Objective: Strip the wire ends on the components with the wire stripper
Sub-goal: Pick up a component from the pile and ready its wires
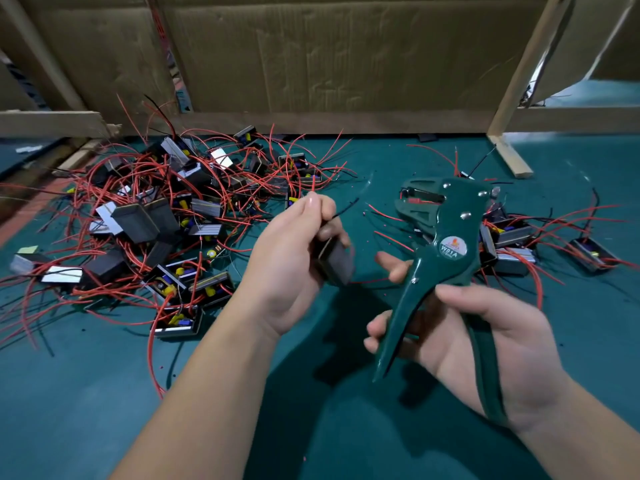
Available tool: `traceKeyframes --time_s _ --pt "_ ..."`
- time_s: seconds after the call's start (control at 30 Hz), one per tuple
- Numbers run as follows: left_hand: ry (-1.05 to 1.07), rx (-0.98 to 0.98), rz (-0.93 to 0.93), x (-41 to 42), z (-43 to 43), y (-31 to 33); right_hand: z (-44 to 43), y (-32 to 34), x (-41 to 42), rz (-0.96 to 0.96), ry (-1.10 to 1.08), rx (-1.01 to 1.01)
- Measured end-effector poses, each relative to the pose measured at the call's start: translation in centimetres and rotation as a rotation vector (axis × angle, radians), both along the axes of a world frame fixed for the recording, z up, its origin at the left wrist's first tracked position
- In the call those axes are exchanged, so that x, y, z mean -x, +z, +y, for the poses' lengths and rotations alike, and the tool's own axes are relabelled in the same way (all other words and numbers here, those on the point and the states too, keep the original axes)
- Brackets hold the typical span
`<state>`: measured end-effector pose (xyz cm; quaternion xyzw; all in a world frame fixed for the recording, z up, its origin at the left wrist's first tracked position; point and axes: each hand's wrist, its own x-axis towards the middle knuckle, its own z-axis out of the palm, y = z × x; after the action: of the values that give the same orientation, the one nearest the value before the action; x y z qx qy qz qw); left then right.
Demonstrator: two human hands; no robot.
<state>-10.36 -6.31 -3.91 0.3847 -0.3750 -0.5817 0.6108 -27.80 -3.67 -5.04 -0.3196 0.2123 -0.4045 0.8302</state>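
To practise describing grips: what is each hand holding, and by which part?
The right hand grips the wire stripper by its handles. The left hand holds a dark component; blur hides where.

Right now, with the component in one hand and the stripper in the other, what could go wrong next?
1. The thin black wire juts loose past the left hand gripping the component. It may enter the wire stripper askew, so the cut could nick the strands.
2. A finger of the right hand lies beside the stripper's pivot and might get pinched on the squeeze.
3. The tangled pile sits close by, so its red leads could snag.
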Motion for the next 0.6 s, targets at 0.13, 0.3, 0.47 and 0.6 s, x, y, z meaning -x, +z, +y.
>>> traceKeyframes --time_s 0.13,0.3,0.47,0.6 --pt "-0.178 -0.025 0.435 1.5 0.6 0.4 0.5 0.0 -0.1 0.054 0.086 0.114" --pt "-0.057 -0.037 0.362 1.6 0.4 0.2 0.1 0.4 0.5 0.14 0.077 0.122" --pt "-0.02 0.009 0.282 1.2 0.2 0.2 0.1 1.0 0.9 0.177 0.203 0.164" --pt "-0.03 -0.018 0.318 1.1 0.3 0.2 0.8 0.8 0.9 0.258 0.275 0.185"
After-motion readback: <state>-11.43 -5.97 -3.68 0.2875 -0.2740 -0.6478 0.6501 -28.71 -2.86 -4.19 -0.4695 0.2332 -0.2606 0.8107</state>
